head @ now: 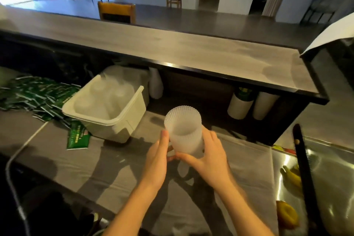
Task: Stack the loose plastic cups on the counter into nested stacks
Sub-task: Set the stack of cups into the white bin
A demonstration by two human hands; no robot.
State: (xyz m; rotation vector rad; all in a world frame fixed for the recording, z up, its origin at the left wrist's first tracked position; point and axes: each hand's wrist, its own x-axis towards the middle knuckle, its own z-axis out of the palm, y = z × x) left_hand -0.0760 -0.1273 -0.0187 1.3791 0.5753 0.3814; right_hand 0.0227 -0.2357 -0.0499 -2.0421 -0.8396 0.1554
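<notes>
A translucent ribbed plastic cup (183, 132) stands upright over the grey cloth on the lower counter (115, 168), mouth facing up. Both hands hold it low down. My left hand (158, 157) grips its left side, thumb up along the wall. My right hand (208, 155) wraps round its right side and base. Whether one cup or a nested stack is held cannot be told. Several more frosted cups (107, 97) lie in the white plastic bin (116, 120) to the left.
Green packets (40, 97) lie scattered at the left, one (77, 138) beside the bin. White cylinders (241, 105) sit under the raised bar top (172, 48). At right a steel tray (325, 188) holds bananas (293, 174) and yellow fruit (287, 214), beside a black bar (304, 168).
</notes>
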